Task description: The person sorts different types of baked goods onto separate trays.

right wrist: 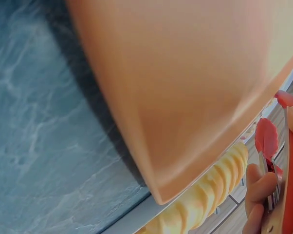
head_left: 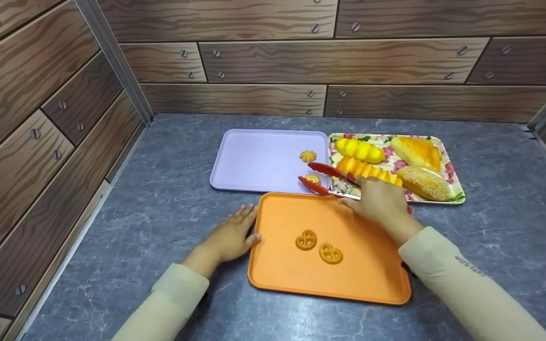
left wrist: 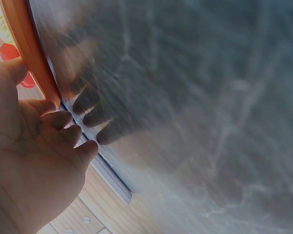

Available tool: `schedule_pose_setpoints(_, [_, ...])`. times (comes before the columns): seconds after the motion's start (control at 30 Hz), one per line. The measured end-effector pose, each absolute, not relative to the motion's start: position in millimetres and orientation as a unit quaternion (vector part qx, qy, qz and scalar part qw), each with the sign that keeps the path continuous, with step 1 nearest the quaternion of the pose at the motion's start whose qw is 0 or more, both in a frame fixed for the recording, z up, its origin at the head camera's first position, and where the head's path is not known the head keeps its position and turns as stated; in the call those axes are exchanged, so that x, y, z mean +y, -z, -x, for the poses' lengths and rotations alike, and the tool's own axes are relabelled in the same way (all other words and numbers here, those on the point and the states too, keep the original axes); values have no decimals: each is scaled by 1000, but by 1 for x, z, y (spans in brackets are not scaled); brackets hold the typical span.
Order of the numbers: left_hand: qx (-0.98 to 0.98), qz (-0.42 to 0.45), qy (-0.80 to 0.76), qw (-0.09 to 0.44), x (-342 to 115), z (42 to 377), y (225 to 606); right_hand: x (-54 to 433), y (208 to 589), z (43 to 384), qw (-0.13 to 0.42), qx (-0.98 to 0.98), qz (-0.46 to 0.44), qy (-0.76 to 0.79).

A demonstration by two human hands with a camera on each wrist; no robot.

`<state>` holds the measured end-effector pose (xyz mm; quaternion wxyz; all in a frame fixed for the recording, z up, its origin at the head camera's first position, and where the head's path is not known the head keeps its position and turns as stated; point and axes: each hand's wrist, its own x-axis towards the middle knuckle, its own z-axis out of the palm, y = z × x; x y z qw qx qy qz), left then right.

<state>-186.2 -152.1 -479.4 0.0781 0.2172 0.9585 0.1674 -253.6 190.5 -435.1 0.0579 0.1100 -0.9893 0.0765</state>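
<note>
Tongs (head_left: 326, 169) parted, a cookie (head_left: 312, 179) between them.
From afar, I have the right hand (head_left: 381, 199) clamped round the tongs, probably to control their gap over the purple tray (head_left: 254, 161), where the cookie lies; my left hand (head_left: 231, 235), loosely outstretched, touches the orange tray (head_left: 292, 274), likely steadying it, with two pretzels (head_left: 306, 240) near its middle.

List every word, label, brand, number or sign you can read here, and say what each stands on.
"Let's slim": dark lettering, upside down, on the right sleeve; small, so a tentative reading.
Faint marks on the left sleeve: too small to read.
</note>
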Motion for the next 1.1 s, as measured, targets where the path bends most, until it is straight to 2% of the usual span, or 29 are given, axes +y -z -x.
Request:
schedule_pose_setpoints(0.37, [958, -217, -173, 72, -151, 185, 480, 199, 429, 249, 25, -990, -93, -105])
schedule_pose_setpoints(0.63, [958, -216, -173, 73, -151, 185, 480, 209, 428, 245, 31, -989, -106, -102])
schedule_pose_setpoints(0.9, [958, -215, -170, 82, -151, 186, 480, 218, 433, 235, 35, -981, -168, -94])
schedule_pose_setpoints(1.1, [957, -217, -171, 83, -151, 186, 479, 230, 439, 232, 68, -965, -236, -89])
